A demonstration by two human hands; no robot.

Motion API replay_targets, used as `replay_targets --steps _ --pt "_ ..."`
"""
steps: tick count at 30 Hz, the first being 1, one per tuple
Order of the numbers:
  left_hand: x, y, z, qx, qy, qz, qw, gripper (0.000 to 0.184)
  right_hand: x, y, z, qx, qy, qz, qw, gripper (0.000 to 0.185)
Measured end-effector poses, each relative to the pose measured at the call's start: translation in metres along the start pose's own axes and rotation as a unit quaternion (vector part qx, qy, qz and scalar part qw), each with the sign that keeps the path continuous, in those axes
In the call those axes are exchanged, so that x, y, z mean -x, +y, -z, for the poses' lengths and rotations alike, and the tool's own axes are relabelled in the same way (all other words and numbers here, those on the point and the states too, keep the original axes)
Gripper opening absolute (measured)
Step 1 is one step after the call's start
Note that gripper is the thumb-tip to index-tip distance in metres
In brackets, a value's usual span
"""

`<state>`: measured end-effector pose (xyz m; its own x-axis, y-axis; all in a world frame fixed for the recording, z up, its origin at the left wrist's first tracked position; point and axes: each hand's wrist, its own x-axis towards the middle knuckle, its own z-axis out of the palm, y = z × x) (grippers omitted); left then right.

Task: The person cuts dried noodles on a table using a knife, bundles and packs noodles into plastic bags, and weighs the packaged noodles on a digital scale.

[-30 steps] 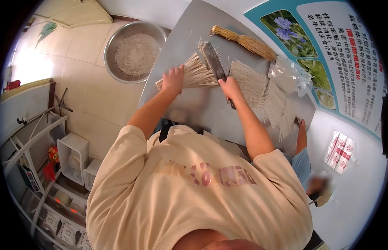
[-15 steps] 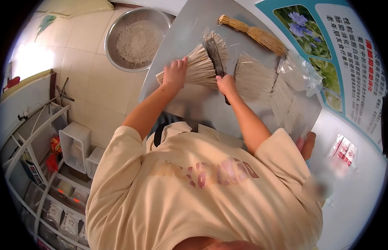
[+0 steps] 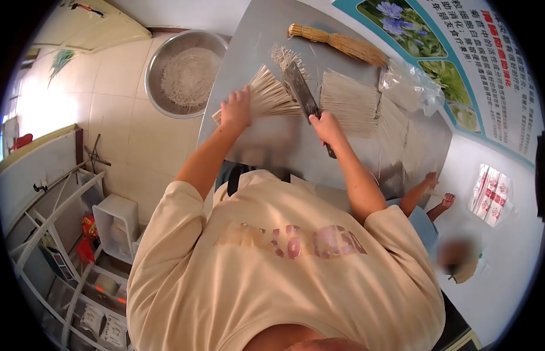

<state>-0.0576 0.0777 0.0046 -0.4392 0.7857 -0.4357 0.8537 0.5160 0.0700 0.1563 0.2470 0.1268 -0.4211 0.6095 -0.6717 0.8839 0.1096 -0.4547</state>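
Note:
My left hand [image 3: 235,109] is closed on the left part of a fanned bundle of thin pale sticks [image 3: 268,95] lying on the metal table [image 3: 258,139]. In my right hand [image 3: 327,127] is the handle of a large dark cleaver [image 3: 301,88]. Its blade lies between the bundle and a small pile of cut pieces [image 3: 289,58]. To the right of the cleaver, more sticks [image 3: 348,102] are spread flat in rows.
A straw brush [image 3: 340,44] and a clear plastic bag [image 3: 410,86] lie along the back edge. A metal basin [image 3: 187,73] of short pieces stands left of the table. At the right, a co-worker's hands [image 3: 430,179] are near the table edge.
The cleaver has shifted from the bundle's cut end toward the small pile, opening a slight gap. The co-worker's hands have moved, and both now show. The camera view has shifted.

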Motion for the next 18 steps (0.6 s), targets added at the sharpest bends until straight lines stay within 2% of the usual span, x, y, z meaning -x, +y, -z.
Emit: replay_targets --steps 1,3,4,8,10,12,14,16,18 --pt "0.002 0.001 0.007 -0.001 0.001 -0.004 1.0 0.125 0.002 0.008 -0.011 -0.003 0.004 -0.014 1.0 0.036" --pt "0.004 0.002 0.02 0.019 -0.032 0.004 0.999 0.107 -0.001 0.026 -0.036 -0.014 -0.008 -0.047 0.999 0.035" --pt "0.004 0.002 0.02 0.017 -0.031 0.001 0.999 0.107 -0.003 0.029 -0.044 -0.008 -0.012 -0.06 0.998 0.034" --pt "0.006 0.003 0.025 0.003 -0.054 -0.004 0.999 0.113 -0.012 0.041 -0.061 0.012 -0.002 -0.06 0.998 0.033" --pt "0.007 0.0 0.022 -0.009 -0.068 -0.008 0.998 0.116 -0.027 0.055 -0.076 0.038 0.049 -0.015 0.998 0.033" --pt "0.007 -0.001 0.009 -0.019 -0.022 -0.023 0.999 0.131 -0.038 0.054 -0.085 0.068 0.072 0.007 0.995 0.033" --pt "0.017 0.001 0.005 -0.018 -0.03 -0.026 0.999 0.132 -0.034 0.04 -0.092 0.099 0.099 -0.024 0.99 0.034" --pt "0.015 -0.001 0.008 -0.008 -0.026 -0.016 0.999 0.132 -0.042 0.032 -0.082 0.116 0.066 -0.005 0.991 0.037" --pt "0.02 -0.001 0.015 -0.007 -0.048 -0.011 0.999 0.131 -0.039 0.022 -0.063 0.103 0.082 0.02 0.991 0.037"
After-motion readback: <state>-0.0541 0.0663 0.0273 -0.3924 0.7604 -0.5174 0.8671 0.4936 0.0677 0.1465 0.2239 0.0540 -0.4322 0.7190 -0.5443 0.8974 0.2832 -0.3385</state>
